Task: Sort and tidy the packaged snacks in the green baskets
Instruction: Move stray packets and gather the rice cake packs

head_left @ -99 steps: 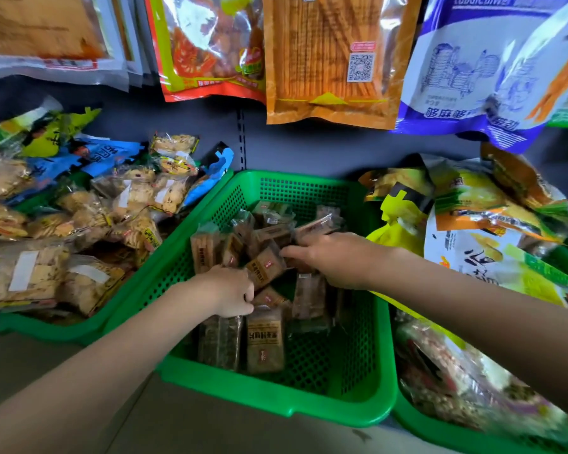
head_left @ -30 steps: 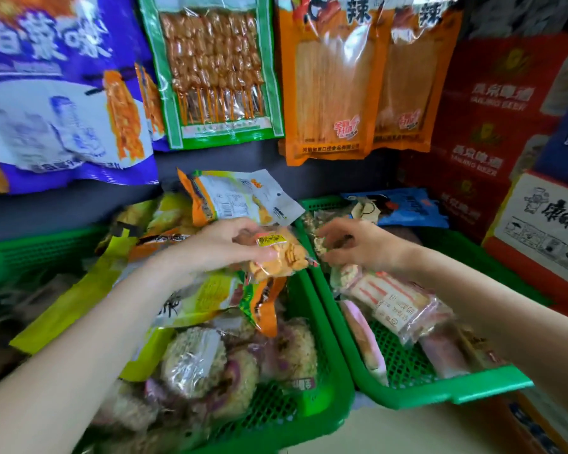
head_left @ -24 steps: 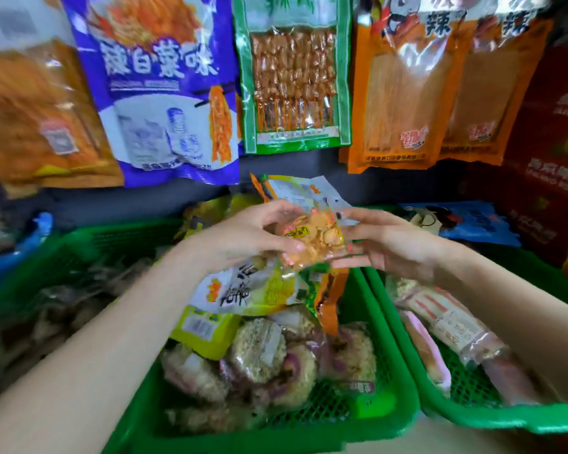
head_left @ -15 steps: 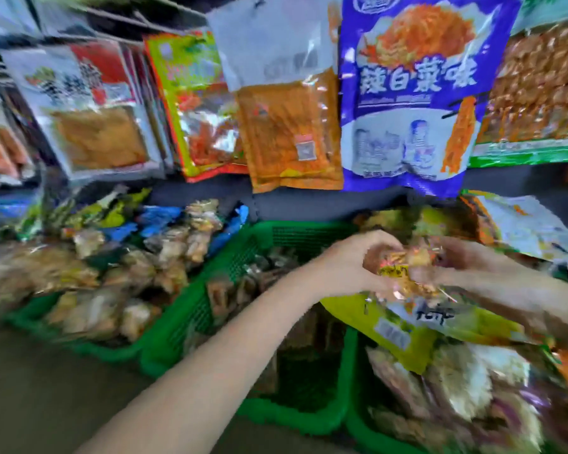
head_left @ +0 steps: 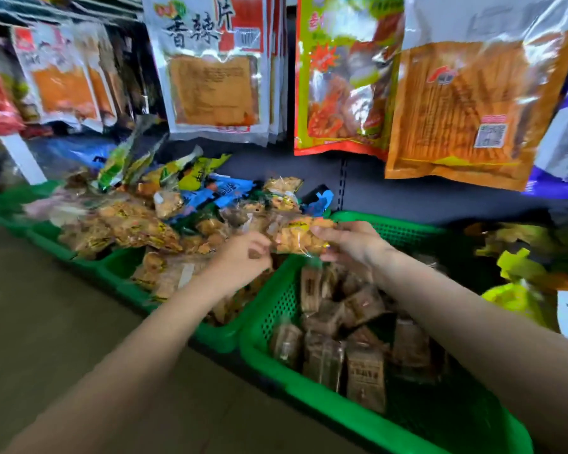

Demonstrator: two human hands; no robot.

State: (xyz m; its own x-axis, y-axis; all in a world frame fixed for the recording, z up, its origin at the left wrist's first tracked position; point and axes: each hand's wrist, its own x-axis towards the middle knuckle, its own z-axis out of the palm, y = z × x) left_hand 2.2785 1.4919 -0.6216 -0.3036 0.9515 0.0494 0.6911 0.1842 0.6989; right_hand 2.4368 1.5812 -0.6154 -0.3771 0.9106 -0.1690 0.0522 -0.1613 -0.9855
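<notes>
A small clear packet of orange-yellow crackers [head_left: 297, 239] hangs between my two hands above the seam of two green baskets. My right hand [head_left: 351, 240] grips its right end. My left hand [head_left: 243, 257] pinches its left edge. Under my right arm lies a green basket [head_left: 276, 352] holding several small brown wrapped bars [head_left: 363, 375]. The left green basket [head_left: 118, 267] is heaped with similar cracker packets [head_left: 135, 227] and blue and yellow-green packets [head_left: 210, 191].
Large snack bags hang from the back wall: a white one [head_left: 214, 67], a red-green one [head_left: 345, 80] and an orange one [head_left: 466, 103]. Yellow-green bags [head_left: 518, 267] pile up at the right. A grey shelf [head_left: 46, 322] runs along the front left.
The view swung left from the right-hand baskets. Both hands carried the cracker packet leftwards, from above the yellow-green bags to above the edge between the brown-bar basket and the cracker basket.
</notes>
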